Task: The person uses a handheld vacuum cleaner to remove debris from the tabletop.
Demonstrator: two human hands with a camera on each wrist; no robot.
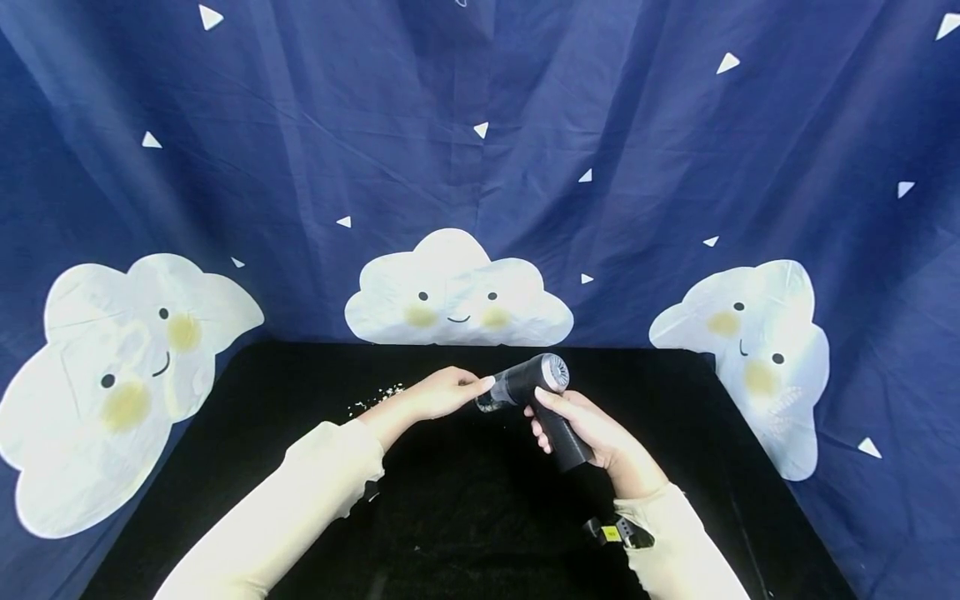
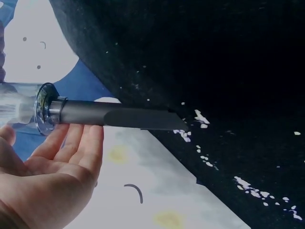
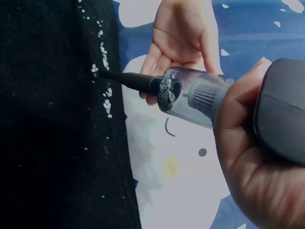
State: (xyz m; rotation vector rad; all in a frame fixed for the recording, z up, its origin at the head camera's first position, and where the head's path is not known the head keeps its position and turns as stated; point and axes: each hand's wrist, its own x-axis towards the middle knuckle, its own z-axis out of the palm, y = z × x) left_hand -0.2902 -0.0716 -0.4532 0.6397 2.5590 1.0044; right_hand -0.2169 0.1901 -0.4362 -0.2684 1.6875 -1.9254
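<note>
We note a small handheld vacuum (image 1: 534, 392), dark grey, held above the middle of the black table (image 1: 712, 433) at its far half. Its handle points down toward the person and its round vented back end faces the head camera. At the front sits a clear dust cup (image 3: 190, 98) with pale scraps inside, and from it runs a long thin black nozzle (image 2: 114, 116). In the right wrist view the nozzle tip reaches the line of white crumbs (image 3: 106, 90) on the black cloth; we cannot tell whether it touches the cloth. In the left wrist view the slanted tip lies just beside the nearest crumbs, with more of them trailing off toward the lower right. The right hand (image 1: 592, 429) is wrapped round the handle, fingers curled about it and the thumb up along the body. The left hand (image 1: 442, 393) lies flat and relaxed under the front of the vacuum, fingers (image 2: 78, 143) straight, their tips just below the nozzle base by the rim of the cup; it grips nothing, and whether the fingertips touch the nozzle is not clear. Both arms wear cream sleeves (image 1: 300, 500), and a dark strap (image 1: 618, 532) sits at the right wrist. Behind the table hangs a dark blue curtain (image 1: 300, 125) printed with smiling white clouds (image 1: 457, 292) and small white triangles.
</note>
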